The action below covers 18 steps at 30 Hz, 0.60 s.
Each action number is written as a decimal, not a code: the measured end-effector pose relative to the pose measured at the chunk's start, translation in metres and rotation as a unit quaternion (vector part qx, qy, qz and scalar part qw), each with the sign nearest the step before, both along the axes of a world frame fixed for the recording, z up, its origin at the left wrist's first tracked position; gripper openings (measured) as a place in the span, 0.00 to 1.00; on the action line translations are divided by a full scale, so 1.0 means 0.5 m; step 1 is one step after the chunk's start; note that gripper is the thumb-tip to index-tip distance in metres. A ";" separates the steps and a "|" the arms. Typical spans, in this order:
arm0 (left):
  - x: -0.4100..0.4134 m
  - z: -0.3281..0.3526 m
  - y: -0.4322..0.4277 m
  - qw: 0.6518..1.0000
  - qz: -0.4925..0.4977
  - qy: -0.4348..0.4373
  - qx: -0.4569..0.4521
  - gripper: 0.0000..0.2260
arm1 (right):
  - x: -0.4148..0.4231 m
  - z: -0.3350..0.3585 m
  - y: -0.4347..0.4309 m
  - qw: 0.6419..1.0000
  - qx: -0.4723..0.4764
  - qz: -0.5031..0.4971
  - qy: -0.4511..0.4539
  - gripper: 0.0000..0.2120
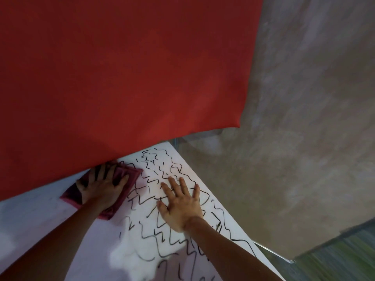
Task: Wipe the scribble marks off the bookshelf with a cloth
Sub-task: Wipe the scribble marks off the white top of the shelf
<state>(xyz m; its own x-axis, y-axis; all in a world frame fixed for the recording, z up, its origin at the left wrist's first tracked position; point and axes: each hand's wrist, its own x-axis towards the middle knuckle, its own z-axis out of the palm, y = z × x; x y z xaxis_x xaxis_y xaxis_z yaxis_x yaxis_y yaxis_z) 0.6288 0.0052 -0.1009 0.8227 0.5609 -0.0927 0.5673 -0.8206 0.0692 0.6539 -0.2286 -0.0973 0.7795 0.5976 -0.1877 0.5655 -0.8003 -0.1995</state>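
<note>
Most of the view is a red wall (121, 78). Below it runs the white top of the bookshelf (40, 220), with black scribble marks (162, 165) covering its right half.

The maroon cloth (132, 175) lies flat on the shelf against the wall's lower edge, at the left border of the marks. Its long axis runs diagonally from lower left to upper right, and its far corner points into the scribbles.

The left hand (101, 187) presses on the cloth with its fingers (123, 179) spread. The right hand (180, 203) rests palm-down on unwiped marks, its fingers (183, 185) also spread.

There are 2 likely risks:
1. The right palm may pick up ink and print it onto cleaned surface.
2. The cloth may bunch under uneven pressure and smear the marks rather than lift them.
</note>
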 end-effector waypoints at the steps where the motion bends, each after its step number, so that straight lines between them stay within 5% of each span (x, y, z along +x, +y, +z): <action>1: -0.012 -0.001 -0.008 1.000 -0.001 -0.001 -0.005 0.32 | 0.001 0.000 0.001 1.000 0.001 0.000 0.000 0.29; 8: -0.133 -0.009 -0.086 0.999 -0.038 0.013 0.006 0.46 | -0.004 -0.001 -0.001 1.000 0.005 -0.002 -0.004 0.29; 18: -0.091 0.005 -0.065 0.999 -0.053 0.008 0.003 0.48 | -0.003 -0.006 0.000 1.000 0.006 0.000 -0.008 0.29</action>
